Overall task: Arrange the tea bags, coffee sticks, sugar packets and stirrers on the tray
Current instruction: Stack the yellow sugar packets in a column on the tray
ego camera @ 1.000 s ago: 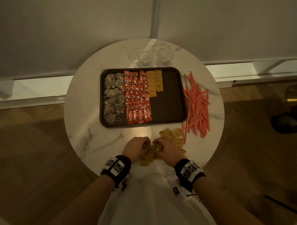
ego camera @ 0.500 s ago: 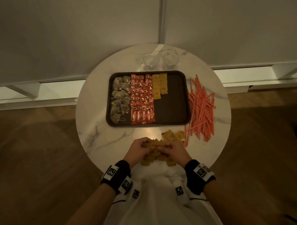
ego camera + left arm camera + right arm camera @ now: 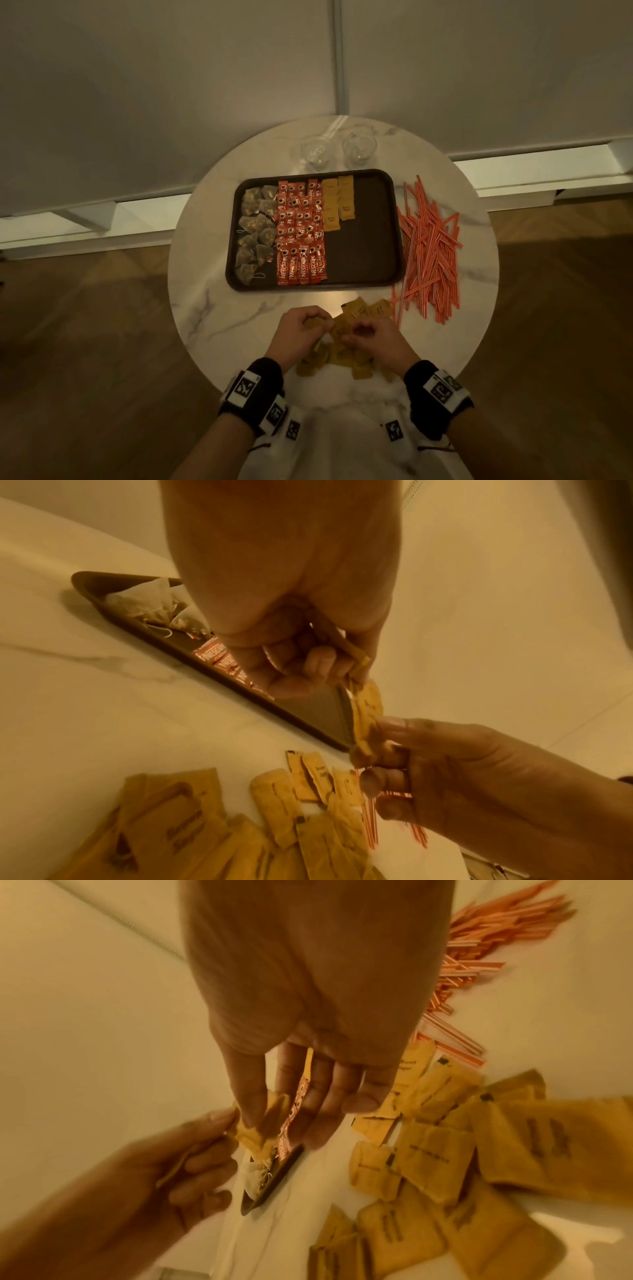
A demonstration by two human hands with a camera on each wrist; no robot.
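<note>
A dark tray [image 3: 363, 246] holds tea bags [image 3: 255, 236] at its left, red coffee sticks [image 3: 301, 236] in the middle and a short column of yellow sugar packets [image 3: 339, 202]. Its right part is bare. Red stirrers [image 3: 428, 246] lie loose on the table right of the tray. More sugar packets [image 3: 342, 353] are scattered near the table's front edge. Above them my left hand [image 3: 317, 325] grips a thin stack of packets [image 3: 352, 653]. My right hand [image 3: 352, 334] pinches one packet [image 3: 260, 1129] against the left hand's fingertips [image 3: 356, 674].
Two clear glasses [image 3: 317, 152] [image 3: 359, 147] stand behind the tray on the round marble table [image 3: 212, 274]. A wall and white baseboard lie just beyond. The table's front edge is right under my wrists, and the wooden floor surrounds the table.
Both hands have stayed together over the loose sugar packets, fingers working at a packet between them. The head view has shifted, and the tray's contents look the same.
</note>
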